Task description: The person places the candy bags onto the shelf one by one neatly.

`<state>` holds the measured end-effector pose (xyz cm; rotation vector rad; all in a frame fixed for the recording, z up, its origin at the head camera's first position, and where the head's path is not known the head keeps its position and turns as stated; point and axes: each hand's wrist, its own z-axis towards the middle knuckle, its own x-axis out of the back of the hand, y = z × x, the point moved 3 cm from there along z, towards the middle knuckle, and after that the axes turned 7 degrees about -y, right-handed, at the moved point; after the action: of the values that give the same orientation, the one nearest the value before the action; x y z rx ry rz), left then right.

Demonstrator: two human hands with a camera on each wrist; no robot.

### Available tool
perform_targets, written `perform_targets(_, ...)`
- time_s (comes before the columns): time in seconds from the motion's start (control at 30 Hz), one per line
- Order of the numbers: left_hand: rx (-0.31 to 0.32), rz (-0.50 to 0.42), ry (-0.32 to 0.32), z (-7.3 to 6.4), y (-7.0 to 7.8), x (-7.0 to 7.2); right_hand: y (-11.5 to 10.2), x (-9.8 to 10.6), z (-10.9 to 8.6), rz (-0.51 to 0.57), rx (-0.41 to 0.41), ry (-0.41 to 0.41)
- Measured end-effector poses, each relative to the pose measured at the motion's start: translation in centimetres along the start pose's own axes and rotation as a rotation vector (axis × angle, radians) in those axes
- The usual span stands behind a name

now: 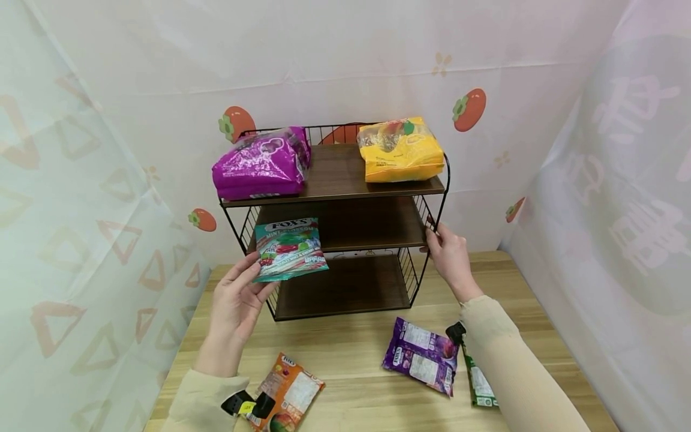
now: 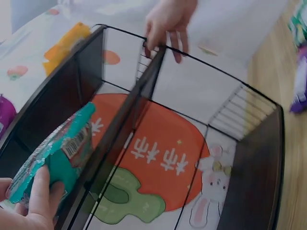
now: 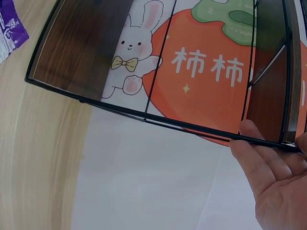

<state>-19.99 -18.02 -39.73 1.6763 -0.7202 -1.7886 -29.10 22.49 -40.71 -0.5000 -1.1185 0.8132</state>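
My left hand [image 1: 234,306] pinches the lower left edge of a teal Fox's candy bag [image 1: 291,249]. The bag is held in front of the left part of the middle shelf [image 1: 367,219] of a three-tier wire rack with dark wood boards. In the left wrist view the bag [image 2: 67,153] is beside that shelf's front edge; whether they touch I cannot tell. My right hand [image 1: 450,258] grips the rack's right side frame at the middle shelf's height. The right wrist view shows its fingers [image 3: 254,165] at the black wire.
A purple bag [image 1: 264,165] and a yellow bag [image 1: 402,153] occupy the top shelf [image 1: 335,174]. On the wooden table [image 1: 351,372] lie an orange bag [image 1: 288,390], a dark purple bag [image 1: 423,354] and a green bag [image 1: 480,384], partly behind my right sleeve. Patterned cloth hangs behind and at both sides.
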Motion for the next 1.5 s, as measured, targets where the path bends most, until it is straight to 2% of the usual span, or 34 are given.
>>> perform_targets(0.23,-0.082,0.132,0.046,-0.6,-0.3,-0.2,0.1,0.0,-0.2,0.009,0.003,0.004)
perform_targets(0.33,-0.112,0.192,0.046,-0.9,-0.5,-0.2,0.1,-0.1,-0.2,0.009,0.006,0.012)
perform_targets(0.53,-0.178,0.245,0.041,-1.0,-1.0,-0.2,0.2,-0.1,-0.2,0.006,0.000,0.016)
perform_targets(0.63,-0.209,0.297,0.059,-1.0,-1.1,-0.3,0.2,-0.1,-0.2,0.001,0.002,0.016)
perform_targets(0.8,-0.251,0.445,0.128,-1.0,-1.2,-0.5,0.1,0.0,-0.1,-0.005,0.007,0.015)
perform_targets(0.87,-0.261,0.534,0.151,-1.1,-1.2,-0.6,0.0,0.0,-0.1,-0.001,0.008,0.014)
perform_targets(1.07,-0.313,0.797,0.147,-1.2,-1.3,-1.2,0.0,0.0,-0.1,0.010,0.008,0.010)
perform_targets(1.17,-0.378,0.876,0.142,-1.2,-1.4,-1.3,0.0,-0.1,-0.1,0.013,0.000,0.005)
perform_targets(1.33,-0.535,0.991,0.155,-1.2,-1.5,-1.3,0.1,-0.1,0.0,0.022,-0.002,0.002)
perform_targets(1.5,-0.718,1.206,0.178,-1.2,-1.3,-1.5,0.1,-0.1,0.0,0.024,0.004,0.010)
